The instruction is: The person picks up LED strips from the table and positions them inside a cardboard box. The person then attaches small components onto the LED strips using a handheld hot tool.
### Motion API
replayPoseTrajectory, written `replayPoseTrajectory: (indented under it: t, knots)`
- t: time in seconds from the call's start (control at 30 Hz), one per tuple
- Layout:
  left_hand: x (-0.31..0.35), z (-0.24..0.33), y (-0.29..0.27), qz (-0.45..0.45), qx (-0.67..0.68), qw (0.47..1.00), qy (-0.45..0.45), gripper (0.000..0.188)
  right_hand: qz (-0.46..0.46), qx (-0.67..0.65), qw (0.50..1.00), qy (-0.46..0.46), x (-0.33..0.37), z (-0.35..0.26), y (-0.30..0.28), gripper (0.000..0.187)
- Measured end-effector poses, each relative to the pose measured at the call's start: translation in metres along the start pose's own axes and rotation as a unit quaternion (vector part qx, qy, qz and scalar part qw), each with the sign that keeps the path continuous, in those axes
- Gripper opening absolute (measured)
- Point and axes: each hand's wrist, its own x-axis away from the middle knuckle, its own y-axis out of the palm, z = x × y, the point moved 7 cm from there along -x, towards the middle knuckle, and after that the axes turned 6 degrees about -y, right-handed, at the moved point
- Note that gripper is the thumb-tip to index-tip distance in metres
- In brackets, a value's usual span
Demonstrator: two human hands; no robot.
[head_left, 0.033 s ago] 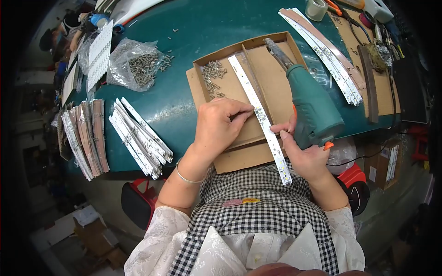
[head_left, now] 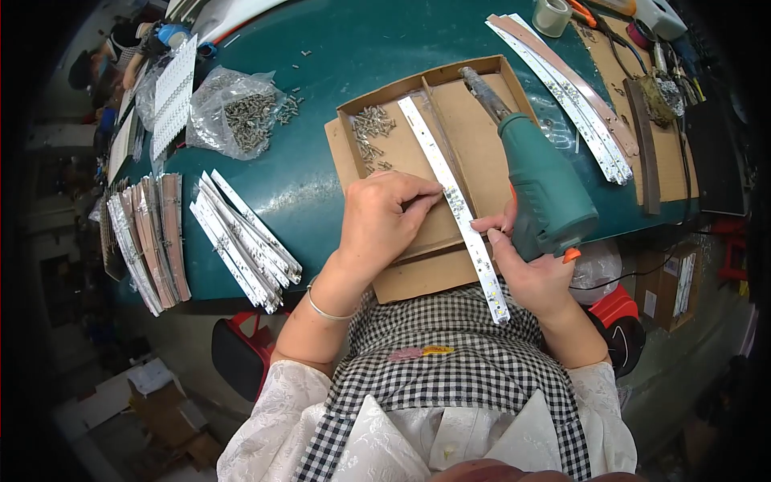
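Note:
A narrow white LED circuit strip (head_left: 434, 157) slants across a shallow cardboard box (head_left: 385, 277), its near end jutting past the box toward my apron. At the strip's left edge, my left hand (head_left: 384, 210) is closed, thumb and index fingertip pinched together; whatever sits between them is too small to make out. My right hand (head_left: 534, 273) is partly covered by a green power tool (head_left: 550, 181) that it grips, with an orange trigger beside the index finger. Its thumb and index tips reach the strip's right edge. The tool's grey nose points away over the box.
Small metal screws (head_left: 371, 132) lie in the box's left part. A plastic bag of screws (head_left: 249, 120) stands far left. Stacks of white strips (head_left: 241, 241) and brown-and-silver strips (head_left: 152, 241) lie left; more strips (head_left: 562, 96) lie far right, beside hand tools (head_left: 658, 72).
The green tool has shifted very slightly to the left. My hands and the strip stay where they were.

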Motion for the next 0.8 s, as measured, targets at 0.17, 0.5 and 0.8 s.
replayPoseTrajectory:
  t: [0.17, 0.5, 0.8]
  knots:
    - [0.0, 0.001, 0.002, -0.004, -0.007, 1.0, 0.021, 0.017, -0.033, 0.026, 0.999, -0.034, -0.001, 0.004, 0.002, 0.042]
    - [0.001, 0.006, 0.005, -0.005, -0.034, 0.996, 0.079, 0.016, 0.06, -0.001, 0.996, 0.07, 0.001, 0.011, -0.002, 0.038]
    - [0.008, 0.002, -0.003, 0.044, 0.002, 0.998, 0.038, 0.012, 0.043, -0.03, 0.992, 0.115, 0.024, -0.024, -0.038, 0.054]
